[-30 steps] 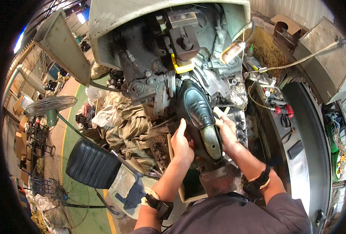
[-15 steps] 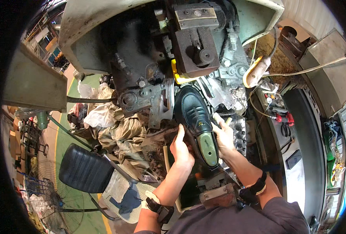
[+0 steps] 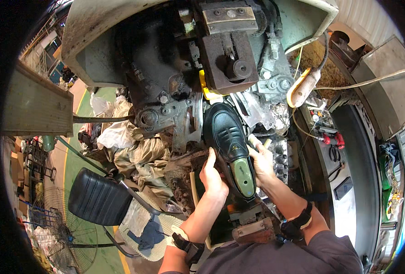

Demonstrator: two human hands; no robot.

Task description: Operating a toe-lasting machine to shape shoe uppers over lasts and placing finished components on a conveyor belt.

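A black leather shoe [image 3: 226, 130] sits on a green shoe last [image 3: 243, 177], its toe pointing away from me. The toe lies against the metal plates of a dark machine [image 3: 230, 59], just below a yellow part [image 3: 208, 86]. My left hand [image 3: 213, 179] is pressed along the shoe's left side, thumb pointing up. From the right, my right hand [image 3: 262, 163] grips the shoe near the heel opening, with something white at its fingertips. The undersides of shoe and last are hidden, as are most of the left fingers.
A yellow-edged hanging control [image 3: 300, 86] is to the right of the machine. Beyond it, a bench [image 3: 346, 203] carries a red tool [image 3: 334, 139], pliers and a phone-like slab. At left are a black chair [image 3: 99, 196], a wire fan [image 3: 68, 233] and heaped cloth sacks [image 3: 143, 153].
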